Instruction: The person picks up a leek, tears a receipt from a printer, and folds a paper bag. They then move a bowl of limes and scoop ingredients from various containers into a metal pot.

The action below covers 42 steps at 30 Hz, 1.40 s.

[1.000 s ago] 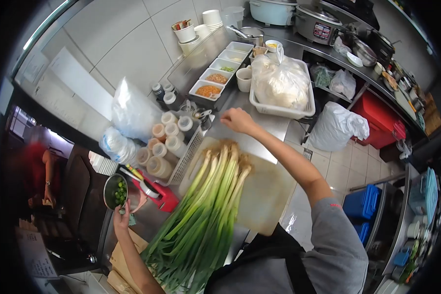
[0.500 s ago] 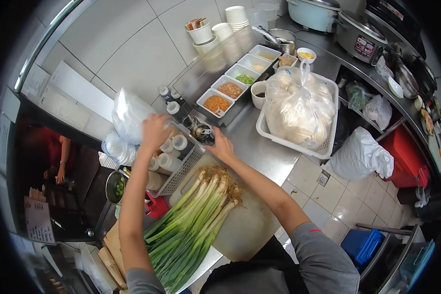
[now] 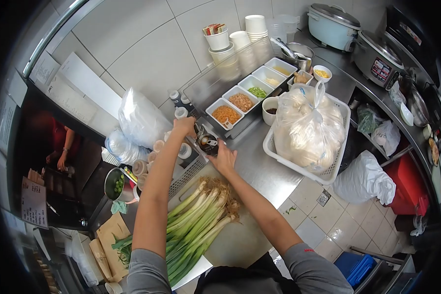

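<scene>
**A:** Both hands are out over the counter (image 3: 259, 164), close together past the far corner of the cutting board (image 3: 242, 240). The left hand (image 3: 184, 126) is curled, knuckles up, fingers bent down over the far end of the wire rack (image 3: 188, 171).

**B:** Pinching anything?

**A:** Can't tell, the fingers hide whatever is under them. A white-capped bottle (image 3: 181, 112) stands just beyond that hand.

**B:** And the right hand (image 3: 224, 158)?

**A:** It's just right of the left hand and nearer the body, palm down, with fingers stretched toward a small dark jar (image 3: 208, 143). The fingertips are at the jar's side, but I can't make out whether they grip it.

**B:** So where is the jar exactly?

**A:** In the gap between the two hands, at the end of the rack, on the counter.

**B:** What's beneath the arms?

**A:** A bundle of green onions (image 3: 196, 223) lies on the cutting board. The roots are just below the right hand and the leaves run back toward the body, between the forearms.

**B:** And around the hands?

**A:** Beyond the right hand, trays of toppings (image 3: 240, 101) run away in a row. To its right is a white basket (image 3: 294, 164) holding a tied plastic bag (image 3: 308, 127). Left of the left arm, squeeze bottles (image 3: 142, 166) sit in the rack. Further left is a metal bowl (image 3: 113, 186) of chopped greens.
</scene>
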Available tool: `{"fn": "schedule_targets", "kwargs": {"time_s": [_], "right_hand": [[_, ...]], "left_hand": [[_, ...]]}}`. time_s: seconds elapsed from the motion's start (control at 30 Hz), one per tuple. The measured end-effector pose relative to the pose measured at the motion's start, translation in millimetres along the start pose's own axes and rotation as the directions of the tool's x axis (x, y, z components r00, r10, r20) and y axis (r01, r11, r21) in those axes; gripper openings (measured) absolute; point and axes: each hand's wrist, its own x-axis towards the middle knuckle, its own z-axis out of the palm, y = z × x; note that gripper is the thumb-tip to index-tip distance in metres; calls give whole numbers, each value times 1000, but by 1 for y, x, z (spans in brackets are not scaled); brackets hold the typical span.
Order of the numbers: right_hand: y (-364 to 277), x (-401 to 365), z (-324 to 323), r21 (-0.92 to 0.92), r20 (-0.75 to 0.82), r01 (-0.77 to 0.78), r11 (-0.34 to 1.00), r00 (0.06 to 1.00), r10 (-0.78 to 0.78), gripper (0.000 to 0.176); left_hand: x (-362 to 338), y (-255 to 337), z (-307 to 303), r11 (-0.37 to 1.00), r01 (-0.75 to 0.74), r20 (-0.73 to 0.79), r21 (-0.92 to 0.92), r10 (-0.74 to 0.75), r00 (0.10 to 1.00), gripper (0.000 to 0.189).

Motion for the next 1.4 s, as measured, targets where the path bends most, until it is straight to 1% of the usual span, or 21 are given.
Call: {"fn": "schedule_targets", "kwargs": {"time_s": [0.1,0.2,0.3,0.43,0.53,0.6,0.7,0.8,0.9,1.0,1.13,1.2,1.23,1.3,1.33,1.4], "right_hand": [[-2,1,-6,-23,18,-10,1000,1000,10,74],[-1,1,-4,-33,12,-4,999,1000,4,73],[-1,1,-2,-39,3,-12,999,1000,13,73],[-2,3,-3,-24,17,-29,999,999,29,73],[-1,4,0,-37,-45,-14,999,999,13,70],[1,7,1,-42,-20,-32,999,999,31,69],[2,9,2,-42,-25,-60,997,998,59,68],[6,12,4,-61,-39,-78,995,996,76,67],[6,14,5,-86,-31,-93,992,995,91,67],[5,13,6,-96,-46,-88,991,995,84,67],[7,10,8,-90,-90,-49,995,995,40,66],[14,9,11,-75,-95,-20,997,995,13,70],[16,9,11,-65,-98,-6,998,995,-1,72],[25,8,11,-29,-68,12,1000,998,-14,75],[27,8,10,-10,-52,15,1000,999,-16,77],[28,5,5,77,-27,19,997,1000,-17,78]], "left_hand": [[3,-4,6,997,-25,-18,-80,24,1000,68],[4,-3,5,997,-27,-27,-68,25,999,66],[7,-2,2,991,-36,-24,-127,34,999,63],[14,-3,5,987,-33,-23,-159,30,999,63],[14,-3,7,981,-28,-36,-194,22,999,64],[12,-2,6,978,-27,-57,-209,15,998,65],[16,0,4,963,-15,-13,-268,12,1000,65],[16,3,-2,968,-1,21,-250,7,1000,65],[13,5,0,980,-38,-81,-194,23,996,64],[12,5,0,963,-7,-41,-270,-5,999,63],[18,6,8,949,12,-57,-314,-32,998,71],[29,2,20,944,38,-56,-329,-59,997,76],[25,1,20,969,-43,-139,-244,9,990,79],[23,-10,9,939,-17,-53,-342,-1,999,70],[13,-11,-6,922,-3,-6,-388,1,1000,65],[8,-20,-33,928,-9,-95,-373,-29,995,57]]}}
